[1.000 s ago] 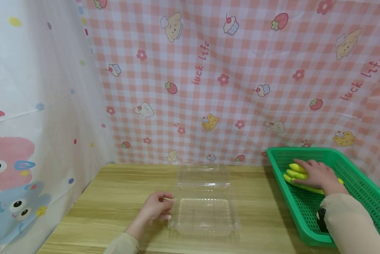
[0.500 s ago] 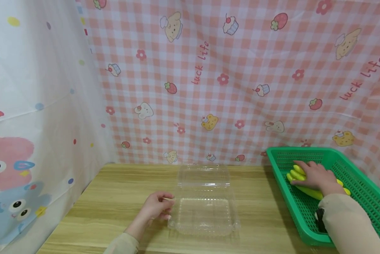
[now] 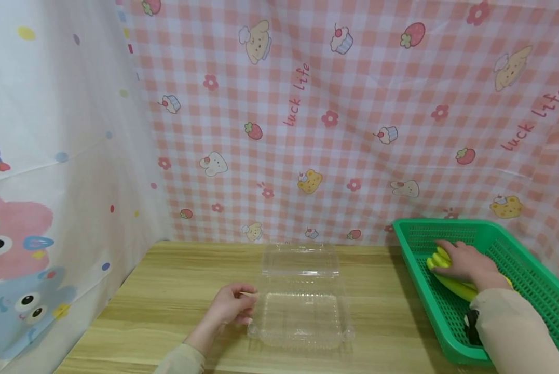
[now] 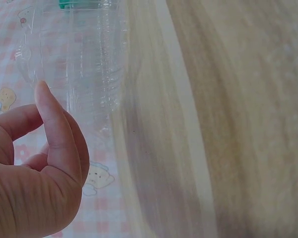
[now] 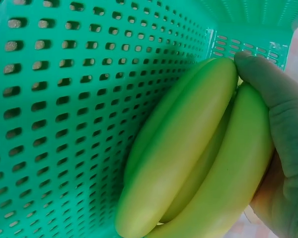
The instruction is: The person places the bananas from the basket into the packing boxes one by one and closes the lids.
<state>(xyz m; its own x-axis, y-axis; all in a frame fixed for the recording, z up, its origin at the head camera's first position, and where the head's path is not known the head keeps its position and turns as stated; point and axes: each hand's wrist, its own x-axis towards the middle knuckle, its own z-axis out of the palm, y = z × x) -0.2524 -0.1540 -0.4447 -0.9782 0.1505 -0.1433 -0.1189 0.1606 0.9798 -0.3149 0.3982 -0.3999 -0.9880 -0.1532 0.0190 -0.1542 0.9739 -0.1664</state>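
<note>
My right hand [image 3: 468,265] is inside a green basket, gripping a bunch of yellow bananas [image 3: 457,286]. The right wrist view shows the thumb along one side of the bananas [image 5: 188,148], which lie close to the perforated basket wall; the other fingers are mostly hidden. On the table sits a clear plastic container [image 3: 302,319] with its hinged lid [image 3: 300,259] laid open toward the back. At its left rim is my left hand [image 3: 232,304], thumb and index finger brought together at the edge. The left wrist view has those fingertips against the clear plastic [image 4: 84,54].
The green basket [image 3: 419,296] stands at the right end of the wooden table [image 3: 167,280]. A dark object [image 3: 472,327] shows beside the right sleeve. Behind the table hangs a pink checked cloth [image 3: 279,156], with a white printed curtain [image 3: 87,171] on the left.
The bananas have shifted slightly right and toward me within the basket, turning a little in my right hand's grip. My left hand and the container have stayed in place.
</note>
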